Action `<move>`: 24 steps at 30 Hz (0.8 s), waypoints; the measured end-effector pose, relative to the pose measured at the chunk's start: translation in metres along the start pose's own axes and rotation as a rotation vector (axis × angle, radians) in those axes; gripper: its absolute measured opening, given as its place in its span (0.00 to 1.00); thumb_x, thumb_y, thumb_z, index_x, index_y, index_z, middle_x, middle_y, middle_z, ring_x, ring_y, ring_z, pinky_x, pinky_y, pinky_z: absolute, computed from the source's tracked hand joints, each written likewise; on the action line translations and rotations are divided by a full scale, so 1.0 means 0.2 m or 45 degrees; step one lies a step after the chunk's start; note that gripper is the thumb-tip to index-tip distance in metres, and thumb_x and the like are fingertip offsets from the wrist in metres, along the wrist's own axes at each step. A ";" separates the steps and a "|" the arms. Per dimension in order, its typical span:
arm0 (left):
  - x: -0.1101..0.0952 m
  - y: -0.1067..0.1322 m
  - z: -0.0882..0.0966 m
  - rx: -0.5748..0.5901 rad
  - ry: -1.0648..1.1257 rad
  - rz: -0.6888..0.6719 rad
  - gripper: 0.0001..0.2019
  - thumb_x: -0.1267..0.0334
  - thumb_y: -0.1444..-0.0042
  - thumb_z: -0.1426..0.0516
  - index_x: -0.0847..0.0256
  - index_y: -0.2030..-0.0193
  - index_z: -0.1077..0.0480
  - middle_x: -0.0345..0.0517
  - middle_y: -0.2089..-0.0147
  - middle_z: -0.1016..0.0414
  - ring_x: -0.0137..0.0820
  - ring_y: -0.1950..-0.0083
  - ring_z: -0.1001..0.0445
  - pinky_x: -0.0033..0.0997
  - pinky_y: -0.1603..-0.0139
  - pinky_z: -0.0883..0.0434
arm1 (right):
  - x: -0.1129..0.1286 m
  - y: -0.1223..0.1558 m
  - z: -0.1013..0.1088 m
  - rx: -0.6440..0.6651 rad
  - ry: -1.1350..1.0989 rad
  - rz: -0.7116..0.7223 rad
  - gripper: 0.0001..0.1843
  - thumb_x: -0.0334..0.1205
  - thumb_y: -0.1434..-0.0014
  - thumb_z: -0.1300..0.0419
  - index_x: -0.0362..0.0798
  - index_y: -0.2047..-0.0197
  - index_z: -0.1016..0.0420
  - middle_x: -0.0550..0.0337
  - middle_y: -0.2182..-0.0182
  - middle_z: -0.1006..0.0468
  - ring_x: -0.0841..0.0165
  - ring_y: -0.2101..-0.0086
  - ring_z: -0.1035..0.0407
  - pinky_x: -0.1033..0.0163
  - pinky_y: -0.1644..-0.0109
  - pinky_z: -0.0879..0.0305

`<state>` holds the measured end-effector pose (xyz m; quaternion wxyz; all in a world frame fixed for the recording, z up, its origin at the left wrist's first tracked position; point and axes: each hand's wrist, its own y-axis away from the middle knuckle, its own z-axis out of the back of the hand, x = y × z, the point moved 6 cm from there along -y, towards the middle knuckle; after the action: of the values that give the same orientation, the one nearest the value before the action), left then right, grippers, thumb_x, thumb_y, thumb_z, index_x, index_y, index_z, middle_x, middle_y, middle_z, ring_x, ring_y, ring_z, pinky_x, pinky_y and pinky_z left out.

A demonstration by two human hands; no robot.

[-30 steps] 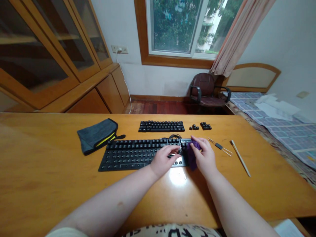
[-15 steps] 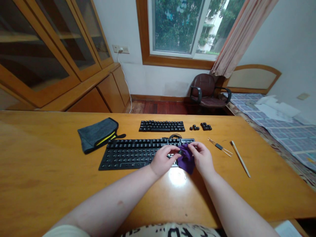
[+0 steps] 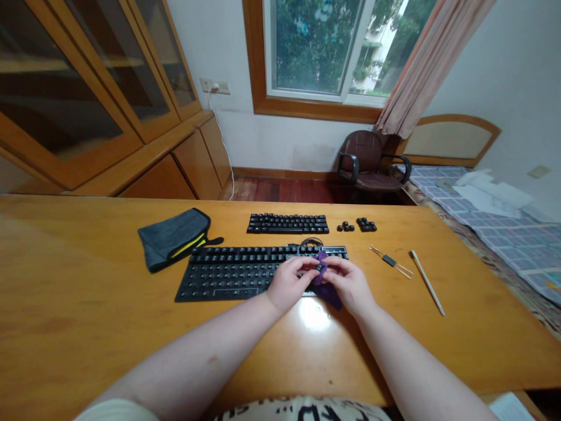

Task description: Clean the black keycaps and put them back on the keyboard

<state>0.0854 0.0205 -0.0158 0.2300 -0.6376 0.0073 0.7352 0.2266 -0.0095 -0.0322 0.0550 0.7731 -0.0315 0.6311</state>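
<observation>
Between the fingertips of my left hand (image 3: 289, 283) is a small black keycap (image 3: 319, 267). My right hand (image 3: 351, 285) pinches a purple cloth (image 3: 329, 294) and presses part of it against the keycap. The lower end of the cloth hangs down below my fingers. Both hands are over the right part of a black keyboard (image 3: 232, 275). Most of its keycaps are off and the switches show, while the top row still carries caps. My hands and the cloth hide part of the keyboard's right side.
Behind the keyboard lies a block of loose keycaps (image 3: 287, 223), with smaller keycap groups (image 3: 366, 224) to its right. A wire keycap puller (image 3: 389, 260) and a thin pale brush (image 3: 427, 282) lie at right. A folded grey cloth (image 3: 173, 238) is at left on the wooden table (image 3: 109, 327).
My right hand has moved left toward my left hand, bringing the purple cloth around the keycap. The cloth is now bunched, with less of it showing. My left hand has hardly moved.
</observation>
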 end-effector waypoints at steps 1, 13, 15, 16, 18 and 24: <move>0.00 0.00 0.00 0.001 -0.017 -0.005 0.09 0.68 0.50 0.42 0.61 0.61 0.27 0.46 0.62 0.25 0.29 0.63 0.25 0.29 0.61 0.25 | 0.02 0.00 0.00 -0.009 0.074 0.047 0.13 0.37 0.60 0.32 0.51 0.67 0.22 0.60 0.68 0.24 0.69 0.70 0.30 0.61 0.62 0.33; -0.05 0.00 0.02 -0.038 -0.099 -0.070 0.08 0.71 0.53 0.40 0.59 0.65 0.23 0.44 0.67 0.21 0.29 0.66 0.25 0.28 0.61 0.27 | 0.14 0.03 -0.03 0.028 0.549 0.470 0.06 0.35 0.51 0.38 0.54 0.70 0.20 0.59 0.71 0.25 0.67 0.67 0.31 0.60 0.60 0.34; -0.04 -0.01 0.02 -0.042 -0.077 -0.047 0.07 0.70 0.53 0.39 0.59 0.66 0.23 0.44 0.67 0.21 0.29 0.66 0.25 0.28 0.61 0.26 | 0.16 0.03 -0.02 -0.003 0.586 0.501 0.06 0.35 0.50 0.38 0.54 0.71 0.20 0.59 0.72 0.25 0.67 0.68 0.30 0.60 0.61 0.34; -0.04 -0.01 0.02 -0.044 -0.068 -0.031 0.07 0.70 0.53 0.39 0.59 0.67 0.23 0.44 0.67 0.21 0.30 0.66 0.24 0.29 0.61 0.26 | 0.17 0.03 -0.02 -0.019 0.602 0.509 0.06 0.35 0.50 0.39 0.54 0.71 0.20 0.59 0.72 0.24 0.67 0.68 0.30 0.59 0.60 0.34; -0.03 -0.01 0.02 -0.048 -0.056 0.002 0.06 0.70 0.54 0.39 0.59 0.67 0.23 0.44 0.67 0.21 0.30 0.66 0.24 0.30 0.61 0.26 | 0.17 0.04 -0.01 -0.042 0.624 0.505 0.06 0.35 0.50 0.39 0.54 0.69 0.20 0.58 0.71 0.23 0.66 0.67 0.30 0.58 0.59 0.33; -0.03 -0.01 0.01 -0.061 -0.021 0.029 0.07 0.70 0.53 0.40 0.59 0.65 0.23 0.44 0.66 0.21 0.31 0.65 0.24 0.30 0.59 0.27 | 0.13 0.03 0.02 -0.094 0.596 0.456 0.14 0.37 0.56 0.33 0.57 0.63 0.21 0.58 0.65 0.23 0.65 0.63 0.30 0.58 0.56 0.33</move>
<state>0.0837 0.0215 -0.0099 0.2062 -0.6368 -0.0048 0.7430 0.2351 -0.0160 -0.0070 -0.0236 0.5862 -0.1768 0.7903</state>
